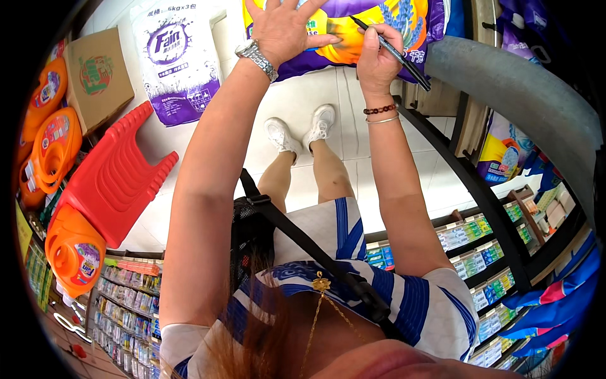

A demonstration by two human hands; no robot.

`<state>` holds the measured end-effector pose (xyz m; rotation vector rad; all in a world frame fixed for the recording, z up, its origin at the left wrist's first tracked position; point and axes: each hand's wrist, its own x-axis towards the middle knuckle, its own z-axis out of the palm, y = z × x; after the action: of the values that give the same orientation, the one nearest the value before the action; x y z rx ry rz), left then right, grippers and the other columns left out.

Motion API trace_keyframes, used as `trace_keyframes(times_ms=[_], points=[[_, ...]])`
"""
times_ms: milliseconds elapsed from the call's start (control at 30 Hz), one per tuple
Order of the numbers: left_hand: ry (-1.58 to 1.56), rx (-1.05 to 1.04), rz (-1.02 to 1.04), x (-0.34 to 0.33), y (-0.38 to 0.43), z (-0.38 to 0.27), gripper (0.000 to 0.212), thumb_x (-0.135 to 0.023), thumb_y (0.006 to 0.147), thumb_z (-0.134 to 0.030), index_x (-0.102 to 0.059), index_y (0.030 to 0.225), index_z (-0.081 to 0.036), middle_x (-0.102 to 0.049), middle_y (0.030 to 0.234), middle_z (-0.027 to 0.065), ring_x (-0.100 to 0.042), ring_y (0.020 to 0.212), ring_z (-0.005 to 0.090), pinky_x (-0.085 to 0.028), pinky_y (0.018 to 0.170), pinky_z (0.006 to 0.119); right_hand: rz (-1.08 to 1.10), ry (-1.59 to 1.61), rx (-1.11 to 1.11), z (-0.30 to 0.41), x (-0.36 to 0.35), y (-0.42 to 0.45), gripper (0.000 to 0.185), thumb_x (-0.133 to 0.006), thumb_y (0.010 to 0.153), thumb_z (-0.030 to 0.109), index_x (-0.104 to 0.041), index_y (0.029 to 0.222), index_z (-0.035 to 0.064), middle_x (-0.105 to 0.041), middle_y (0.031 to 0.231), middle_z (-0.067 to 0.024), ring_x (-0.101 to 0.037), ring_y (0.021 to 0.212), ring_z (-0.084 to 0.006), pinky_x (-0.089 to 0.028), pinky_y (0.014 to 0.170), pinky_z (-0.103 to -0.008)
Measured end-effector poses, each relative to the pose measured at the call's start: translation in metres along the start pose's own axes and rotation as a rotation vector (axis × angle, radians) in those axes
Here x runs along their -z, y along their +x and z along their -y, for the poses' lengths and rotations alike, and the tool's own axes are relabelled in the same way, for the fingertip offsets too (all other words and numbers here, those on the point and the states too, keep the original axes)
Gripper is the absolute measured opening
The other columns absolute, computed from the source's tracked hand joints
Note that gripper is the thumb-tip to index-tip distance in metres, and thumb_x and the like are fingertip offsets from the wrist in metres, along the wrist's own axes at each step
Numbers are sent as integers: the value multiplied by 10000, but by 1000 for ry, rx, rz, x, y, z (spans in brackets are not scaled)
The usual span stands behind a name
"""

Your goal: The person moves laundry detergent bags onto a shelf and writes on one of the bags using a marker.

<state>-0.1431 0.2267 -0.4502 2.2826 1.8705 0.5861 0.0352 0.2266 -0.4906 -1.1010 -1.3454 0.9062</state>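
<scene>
At the top centre lies a large purple and yellow laundry detergent bag (296,64), its far part cut off by the picture's rim. My left hand (285,29) rests on it, palm down with the fingers spread, a metal watch (258,58) on its wrist. My right hand (380,54) holds a black marker pen (395,53) over the bag's right half. One end of the pen points up and left towards the bag; whether it touches the bag I cannot tell. A beaded bracelet (380,109) and a thin bangle are on my right wrist.
A white and purple detergent bag (177,61) lies on the floor at upper left, beside a cardboard box (99,78). Below them are a red plastic stool (111,182) and orange detergent bottles (75,251). A black-framed rack (473,184) and stocked shelves stand at the right.
</scene>
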Motion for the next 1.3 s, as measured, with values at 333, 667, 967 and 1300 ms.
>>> trace_keyframes(times_ms=[333,667,967,1300], points=[[46,15,12,0,1,-2,840,-685,613,-578,-432,1326,-213,-335,1380,166,-237,1259,458,-204,1046,556,36,-152,98,-9,3,-4,114,-613,810,118,-561,848,25,-582,802,-72,-560,723,-211,-456,662,-303],[45,17,7,-2,1,-2,843,-685,607,-591,-446,1318,-208,-330,1385,167,-228,1258,470,-203,1039,567,34,-251,140,-4,8,-4,92,-607,793,105,-560,827,34,-565,763,-78,-549,680,-219,-450,616,-311],[33,25,14,0,1,-2,840,-689,606,-589,-449,1317,-210,-325,1392,163,-225,1262,465,-207,1035,567,59,-256,130,1,11,-5,90,-598,802,100,-549,813,25,-564,733,-70,-560,650,-197,-458,604,-294],[59,36,28,2,1,-3,843,-684,605,-596,-448,1320,-217,-314,1404,155,-217,1271,457,-209,1038,562,47,-277,101,0,12,-4,90,-594,805,97,-556,841,24,-565,764,-77,-550,700,-209,-454,633,-307]])
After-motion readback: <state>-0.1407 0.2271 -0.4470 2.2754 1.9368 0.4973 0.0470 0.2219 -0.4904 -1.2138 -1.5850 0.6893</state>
